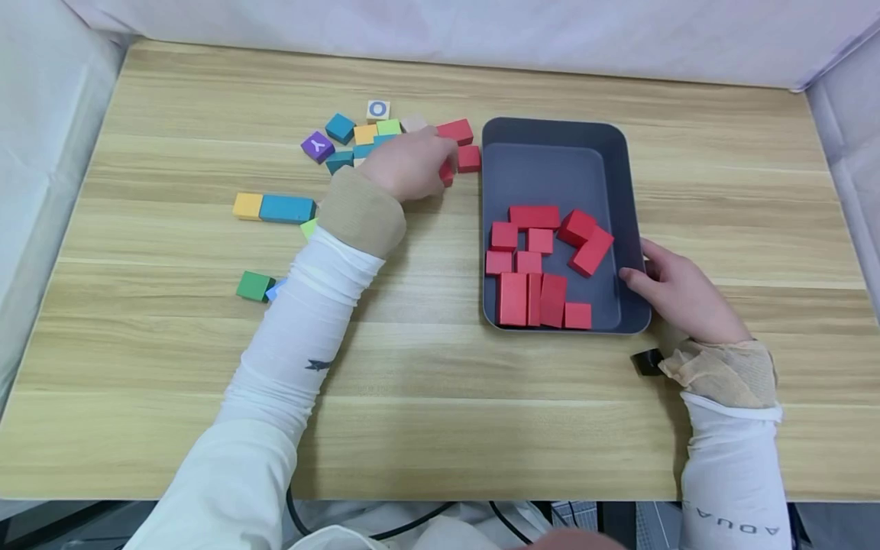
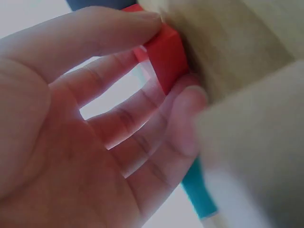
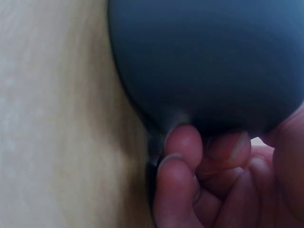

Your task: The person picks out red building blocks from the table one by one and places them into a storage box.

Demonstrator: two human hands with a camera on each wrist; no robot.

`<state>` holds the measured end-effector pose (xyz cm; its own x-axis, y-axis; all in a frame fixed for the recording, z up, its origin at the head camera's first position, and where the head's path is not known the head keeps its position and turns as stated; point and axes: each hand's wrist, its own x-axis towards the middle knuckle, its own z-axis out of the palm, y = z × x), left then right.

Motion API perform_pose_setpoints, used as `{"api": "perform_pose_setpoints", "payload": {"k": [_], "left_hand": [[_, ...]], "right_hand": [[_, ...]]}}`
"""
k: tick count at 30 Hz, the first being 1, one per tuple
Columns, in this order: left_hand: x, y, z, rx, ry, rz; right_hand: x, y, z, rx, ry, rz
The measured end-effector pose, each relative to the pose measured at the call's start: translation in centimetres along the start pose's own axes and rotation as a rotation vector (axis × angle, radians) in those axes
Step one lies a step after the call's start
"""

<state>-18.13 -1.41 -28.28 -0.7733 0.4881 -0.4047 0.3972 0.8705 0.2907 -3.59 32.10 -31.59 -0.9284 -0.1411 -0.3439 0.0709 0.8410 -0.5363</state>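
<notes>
My left hand (image 1: 412,162) reaches to the block cluster left of the tray. A red block (image 2: 167,56) sits between its thumb and fingers in the left wrist view; from the head view the hand covers most of that block. Two more red blocks (image 1: 455,131) lie just beyond the fingertips, by the tray's left wall. My right hand (image 1: 687,294) grips the dark grey tray (image 1: 550,137) at its right side, thumb over the rim and fingertips against the outer wall (image 3: 204,71). Several red blocks (image 1: 539,241) of different sizes fill the tray's near half.
Around the left hand lie blue, yellow and light green blocks, a purple letter block (image 1: 318,147) and a white letter block (image 1: 378,110). Nearer me are a yellow block (image 1: 247,205), a long blue block (image 1: 287,208) and a green block (image 1: 255,286). A black object (image 1: 647,362) lies by the right wrist.
</notes>
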Motion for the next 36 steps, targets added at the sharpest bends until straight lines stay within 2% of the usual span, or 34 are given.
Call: {"api": "perform_pose_setpoints", "payload": {"k": [4,7,12,20,25,30,36], "left_hand": [[-0.5,0.2,-0.5,-0.043,0.074,0.003],[-1.1,0.9,-1.0,-0.077,0.144,0.017],[-1.7,2.8,-1.3,-0.096,0.219,0.098],[-2.1,5.2,-0.9,-0.054,0.217,0.268],[-1.8,6.1,-0.3,-0.009,0.175,0.336],[-1.3,6.4,0.7,0.042,0.141,0.375],[-0.2,6.3,1.8,0.123,0.176,0.361]], "right_hand": [[0.0,0.0,0.0,0.002,0.002,-0.003],[0.1,-0.1,0.1,-0.001,-0.002,-0.003],[0.2,-0.5,0.1,-0.004,-0.007,-0.005],[0.2,-0.7,-0.1,-0.004,-0.002,-0.016],[0.3,-0.8,-0.1,-0.002,-0.013,-0.009],[0.1,-0.9,-0.1,-0.002,-0.017,-0.008],[-0.1,-1.1,-0.2,-0.002,-0.015,-0.008]]}}
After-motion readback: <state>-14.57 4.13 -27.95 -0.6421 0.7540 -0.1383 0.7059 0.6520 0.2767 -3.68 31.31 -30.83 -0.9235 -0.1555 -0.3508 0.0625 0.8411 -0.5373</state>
